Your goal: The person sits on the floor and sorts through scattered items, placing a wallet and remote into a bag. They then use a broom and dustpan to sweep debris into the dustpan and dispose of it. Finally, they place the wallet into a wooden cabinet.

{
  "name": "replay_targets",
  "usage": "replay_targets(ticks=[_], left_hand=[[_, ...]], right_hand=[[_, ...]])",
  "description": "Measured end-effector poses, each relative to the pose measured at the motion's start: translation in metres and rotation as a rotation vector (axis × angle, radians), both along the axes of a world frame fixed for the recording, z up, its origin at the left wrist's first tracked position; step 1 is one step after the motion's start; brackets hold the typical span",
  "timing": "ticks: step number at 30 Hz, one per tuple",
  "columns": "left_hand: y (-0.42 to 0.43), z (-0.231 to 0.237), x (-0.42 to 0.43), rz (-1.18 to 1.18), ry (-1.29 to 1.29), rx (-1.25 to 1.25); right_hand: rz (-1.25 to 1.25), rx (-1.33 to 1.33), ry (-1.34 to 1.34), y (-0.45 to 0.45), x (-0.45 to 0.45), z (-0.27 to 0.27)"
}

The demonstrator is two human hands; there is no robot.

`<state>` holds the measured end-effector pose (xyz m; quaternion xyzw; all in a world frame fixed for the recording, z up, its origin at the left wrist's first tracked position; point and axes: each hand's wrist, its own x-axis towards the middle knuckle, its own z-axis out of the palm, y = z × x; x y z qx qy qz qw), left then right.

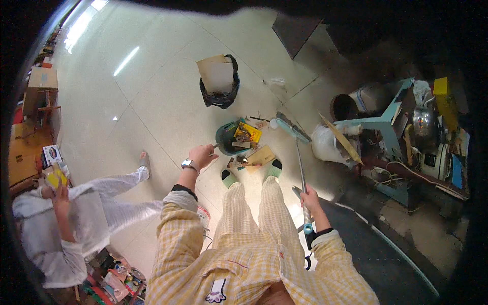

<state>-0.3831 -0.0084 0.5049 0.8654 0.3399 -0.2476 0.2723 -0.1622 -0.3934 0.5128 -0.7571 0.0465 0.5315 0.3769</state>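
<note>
My left hand, with a watch at the wrist, is closed on the handle of a green dustpan. The pan lies on the floor before my feet and holds a yellow plastic piece and mixed debris. My right hand grips the long metal pole of a broom. The broom's teal head rests on the floor to the right of the pan. A flat piece of cardboard and small scraps lie between the pan and my slippers.
A black-bagged bin with cardboard in it stands ahead. A person in white is at left, holding something yellow. Boxes line the left edge. At right are a white bucket, a teal frame and clutter. Assorted items lie at lower left.
</note>
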Motion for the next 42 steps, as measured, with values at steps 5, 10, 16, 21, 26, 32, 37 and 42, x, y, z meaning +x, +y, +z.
replay_targets(ticks=[5, 10, 16, 21, 26, 32, 37, 42], left_hand=[[-0.014, -0.002, -0.028, 0.092, -0.155, 0.066], [-0.040, 0.030, -0.080, 0.294, -0.216, 0.247], [-0.048, 0.147, -0.116, 0.514, -0.343, 0.405], [-0.018, 0.253, -0.102, 0.632, -0.397, 0.459], [0.032, 0.305, -0.052, 0.424, -0.368, 0.600], [0.082, 0.268, 0.043, -0.030, -0.337, 0.851], [0.066, 0.173, 0.107, -0.692, -0.192, 0.784], [-0.025, 0.082, 0.121, -0.892, 0.112, 0.372]], right_hand=[[-0.028, 0.062, 0.036, -0.023, -0.012, 0.019], [0.004, 0.022, 0.038, -0.036, -0.014, 0.019], [-0.018, 0.078, 0.032, -0.039, -0.010, 0.015], [-0.110, 0.081, 0.059, -0.040, -0.003, 0.006], [-0.177, 0.096, 0.062, -0.045, 0.001, 0.002], [-0.272, 0.134, 0.054, -0.054, -0.004, 0.006], [-0.306, 0.076, 0.037, -0.062, -0.007, 0.007], [-0.359, 0.086, 0.079, -0.068, -0.013, 0.005]])
